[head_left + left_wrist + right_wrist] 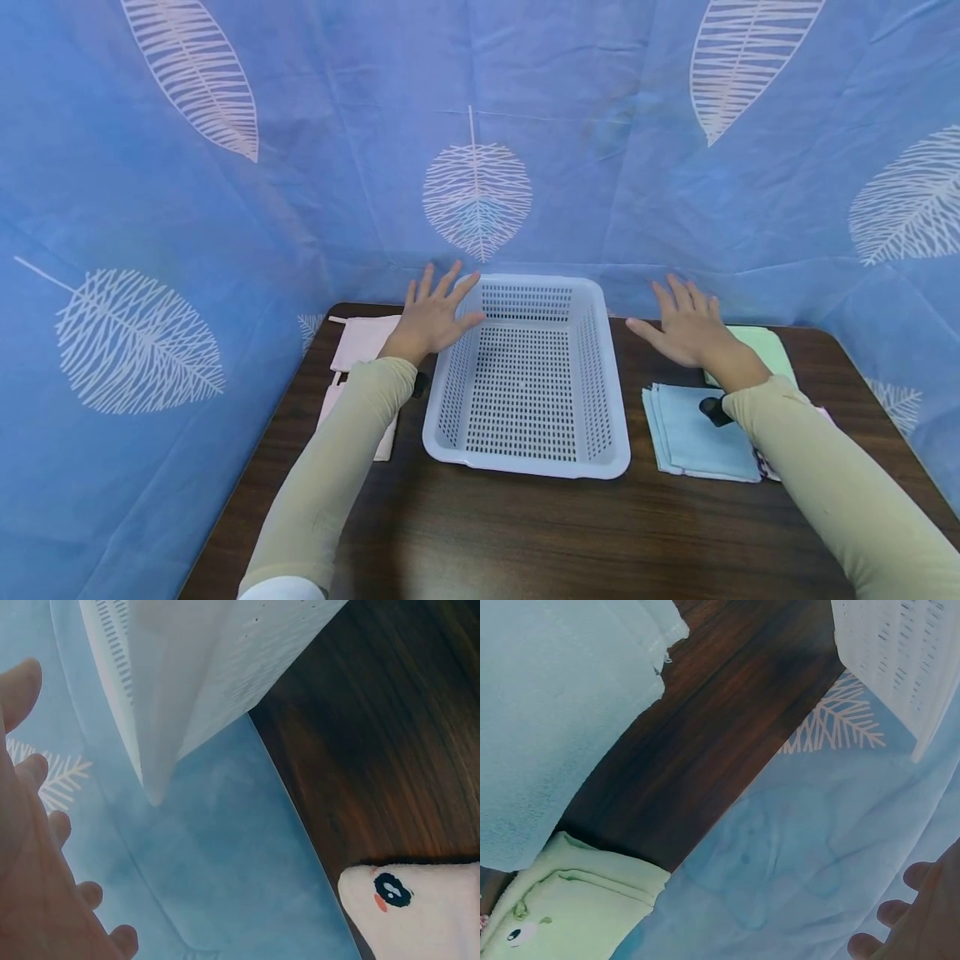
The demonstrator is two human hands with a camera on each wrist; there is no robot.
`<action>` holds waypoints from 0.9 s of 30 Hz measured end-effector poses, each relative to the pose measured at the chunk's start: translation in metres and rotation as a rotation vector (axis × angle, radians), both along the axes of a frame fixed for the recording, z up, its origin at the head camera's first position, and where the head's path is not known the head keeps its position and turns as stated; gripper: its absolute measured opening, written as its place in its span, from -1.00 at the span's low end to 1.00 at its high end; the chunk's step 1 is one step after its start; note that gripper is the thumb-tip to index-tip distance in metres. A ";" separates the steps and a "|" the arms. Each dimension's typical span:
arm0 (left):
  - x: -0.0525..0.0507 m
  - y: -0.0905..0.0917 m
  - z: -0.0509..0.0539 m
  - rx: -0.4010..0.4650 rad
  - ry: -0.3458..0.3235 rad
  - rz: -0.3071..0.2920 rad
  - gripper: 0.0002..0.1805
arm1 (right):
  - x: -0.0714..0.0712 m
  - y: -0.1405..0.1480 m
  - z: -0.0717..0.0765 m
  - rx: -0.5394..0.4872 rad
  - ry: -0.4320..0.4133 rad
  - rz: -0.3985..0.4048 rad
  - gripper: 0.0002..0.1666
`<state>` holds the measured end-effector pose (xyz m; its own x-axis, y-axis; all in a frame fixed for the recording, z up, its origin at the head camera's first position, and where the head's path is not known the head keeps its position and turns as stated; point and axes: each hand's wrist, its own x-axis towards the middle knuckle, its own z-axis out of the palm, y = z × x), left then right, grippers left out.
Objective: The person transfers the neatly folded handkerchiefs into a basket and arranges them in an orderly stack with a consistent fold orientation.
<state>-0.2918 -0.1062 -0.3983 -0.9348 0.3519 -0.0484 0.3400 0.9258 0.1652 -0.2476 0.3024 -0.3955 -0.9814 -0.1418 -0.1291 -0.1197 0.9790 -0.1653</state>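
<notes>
A white perforated plastic basket [525,468] stands on the dark wooden table, with nothing in it. My left hand [432,321] hovers by its far left corner, fingers spread, holding nothing. My right hand [688,327], also spread and holding nothing, is above the table right of the basket. Folded pink cloths [363,343] lie at the left, partly hidden by my left arm; one shows a printed eye in the left wrist view. Under my right wrist lies a folded light blue towel [701,433], and behind it a folded green towel [768,350].
The dark wooden table [525,533] meets a blue curtain [585,183] with white leaf prints at the back and sides. A patterned cloth edge [767,468] shows beside the blue towel, mostly covered by my right arm.
</notes>
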 end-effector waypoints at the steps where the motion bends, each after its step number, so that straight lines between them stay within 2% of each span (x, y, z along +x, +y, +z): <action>1: 0.001 -0.001 0.000 0.005 0.002 -0.003 -0.19 | 0.001 0.000 0.000 -0.005 -0.001 0.000 0.21; 16: 0.006 -0.016 -0.007 0.028 0.048 -0.046 -0.24 | 0.009 0.014 -0.014 0.003 -0.014 0.002 0.22; 27: 0.006 -0.026 -0.017 0.031 0.049 -0.057 -0.29 | 0.020 0.014 -0.013 -0.011 -0.002 0.017 0.19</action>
<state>-0.2859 -0.1317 -0.4150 -0.9143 0.4049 0.0087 0.4000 0.8996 0.1752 -0.2279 0.3159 -0.4081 -0.9786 -0.1602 -0.1290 -0.1364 0.9749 -0.1760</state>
